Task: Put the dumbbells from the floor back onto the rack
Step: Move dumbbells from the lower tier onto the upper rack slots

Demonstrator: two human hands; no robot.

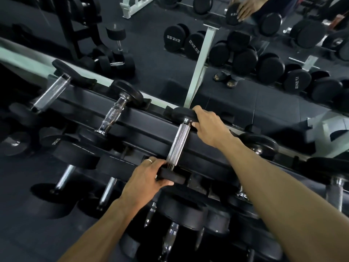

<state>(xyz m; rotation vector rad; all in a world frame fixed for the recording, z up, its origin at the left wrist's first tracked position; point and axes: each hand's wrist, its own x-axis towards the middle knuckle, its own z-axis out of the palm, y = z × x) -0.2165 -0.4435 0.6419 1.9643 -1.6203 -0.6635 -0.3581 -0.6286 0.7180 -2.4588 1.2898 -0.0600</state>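
Observation:
A dumbbell [178, 143] with a knurled chrome handle and black rubber heads lies across the top tier of the black rack [141, 120]. My left hand [146, 178] grips its near head, fingers curled over the top edge and thumb underneath. At the far end my right hand [209, 125] wraps around the other head. Two more dumbbells [113, 114] rest on the same tier to the left.
Lower tiers hold several heavier dumbbells [181, 214]. A mirror behind the rack reflects racked weights [245, 59], a white upright [200, 67] and my feet. More dumbbells [115, 61] show on the dark floor at upper left. Another dumbbell [258, 142] sits right of mine.

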